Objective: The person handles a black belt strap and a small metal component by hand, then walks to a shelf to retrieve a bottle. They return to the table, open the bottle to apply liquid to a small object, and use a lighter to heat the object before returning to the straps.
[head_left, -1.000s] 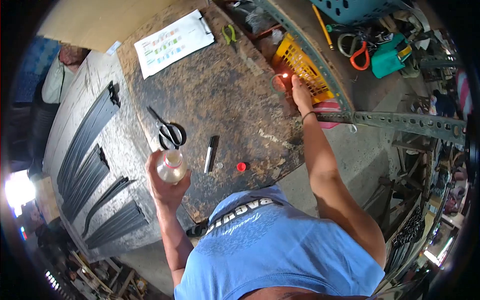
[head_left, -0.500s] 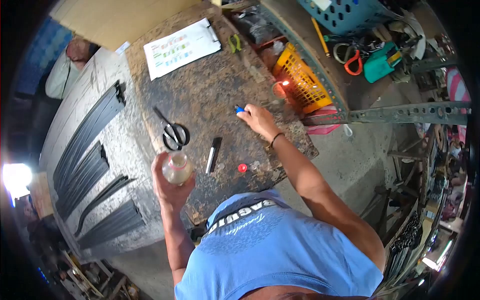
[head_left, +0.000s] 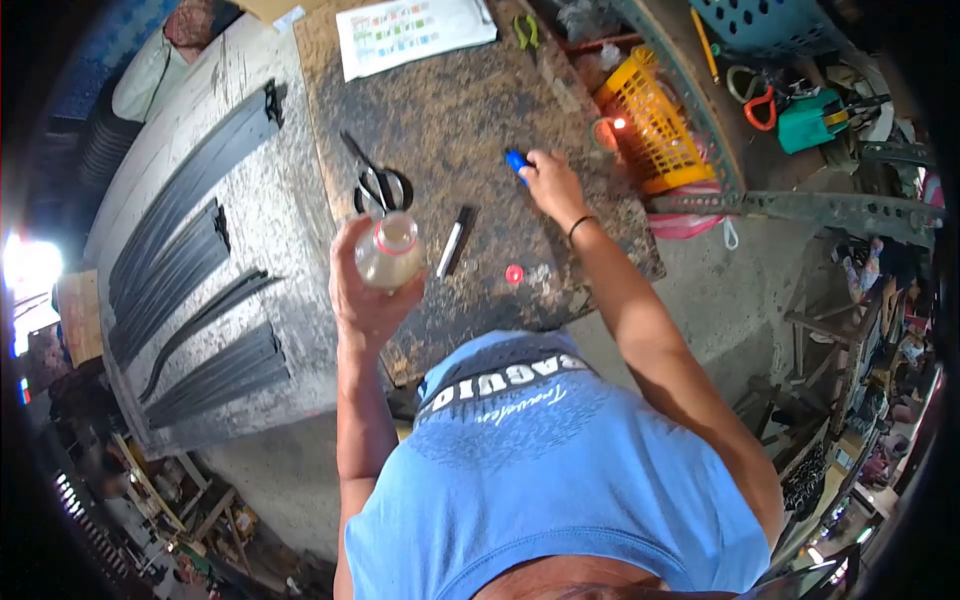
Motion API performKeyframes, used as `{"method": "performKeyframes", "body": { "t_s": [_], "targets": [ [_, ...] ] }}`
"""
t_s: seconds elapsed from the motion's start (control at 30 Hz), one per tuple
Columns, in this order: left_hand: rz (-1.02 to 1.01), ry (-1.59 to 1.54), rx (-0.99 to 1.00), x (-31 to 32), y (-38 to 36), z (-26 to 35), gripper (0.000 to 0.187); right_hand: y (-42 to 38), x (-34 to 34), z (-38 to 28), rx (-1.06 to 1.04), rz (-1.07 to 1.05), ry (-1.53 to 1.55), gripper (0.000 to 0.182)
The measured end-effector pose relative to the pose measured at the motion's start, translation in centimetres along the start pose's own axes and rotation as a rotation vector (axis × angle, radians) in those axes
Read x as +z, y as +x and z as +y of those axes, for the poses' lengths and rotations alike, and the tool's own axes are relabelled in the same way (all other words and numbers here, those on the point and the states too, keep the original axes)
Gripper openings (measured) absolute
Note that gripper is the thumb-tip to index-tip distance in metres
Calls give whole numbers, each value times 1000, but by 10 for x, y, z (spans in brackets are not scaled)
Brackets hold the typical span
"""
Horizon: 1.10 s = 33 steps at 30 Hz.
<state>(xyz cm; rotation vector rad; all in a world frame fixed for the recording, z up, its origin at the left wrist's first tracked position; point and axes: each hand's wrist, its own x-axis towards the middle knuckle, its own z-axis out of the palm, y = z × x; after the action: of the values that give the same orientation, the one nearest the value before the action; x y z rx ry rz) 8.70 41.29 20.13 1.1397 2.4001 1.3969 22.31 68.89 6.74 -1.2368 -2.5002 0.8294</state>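
My left hand (head_left: 372, 288) is wrapped round a clear bottle (head_left: 392, 262) with a reddish ring at its neck, held upright over the near edge of the board. Cloudy, pale contents show through its wall. Just beyond its mouth lie black-handled scissors (head_left: 370, 178), partly covered by the bottle. My right hand (head_left: 556, 184) is closed on a small blue object (head_left: 517, 163) above the board's right side; its kind cannot be made out. Between the hands lie a white-and-black pen-like tool (head_left: 452, 245) and a small red cap (head_left: 514, 273).
Bundles of black strips (head_left: 195, 215) lie on the grey surface at left. A printed sheet (head_left: 415, 35) and green-handled cutters (head_left: 526, 32) are at the back. A yellow basket (head_left: 655, 120) and a perforated metal frame (head_left: 790, 203) stand at right.
The whole view has shifted, so the board and both hands sit higher and farther right. More of the blue object shows at my right fingers. The bottle stays in my left hand.
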Motion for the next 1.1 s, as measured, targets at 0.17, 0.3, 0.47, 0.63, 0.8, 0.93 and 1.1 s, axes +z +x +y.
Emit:
{"method": "performKeyframes", "body": {
  "t_s": [0.17,0.3,0.47,0.63,0.8,0.93,1.1],
  "targets": [
    [15,-127,-50,5,-5,5,83,-68,-17,6,-341,-314,173,19],
    [-13,-152,3,7,-7,10,82,-130,-2,-8,-349,-352,-1,23],
    [-54,-162,0,6,-19,18,82,-143,2,-13,-282,-376,63,30],
    [-169,-135,-7,6,-36,7,82,-115,-76,-75,-165,-254,585,30],
    [-219,-91,86,8,-41,18,83,-134,-120,-141,-497,-32,1135,29],
    [-236,-81,111,9,-48,22,83,-149,-125,-150,-662,22,604,37],
    [-297,-145,30,10,-63,16,80,-166,-135,-148,-706,-23,364,33]
  ]
}}
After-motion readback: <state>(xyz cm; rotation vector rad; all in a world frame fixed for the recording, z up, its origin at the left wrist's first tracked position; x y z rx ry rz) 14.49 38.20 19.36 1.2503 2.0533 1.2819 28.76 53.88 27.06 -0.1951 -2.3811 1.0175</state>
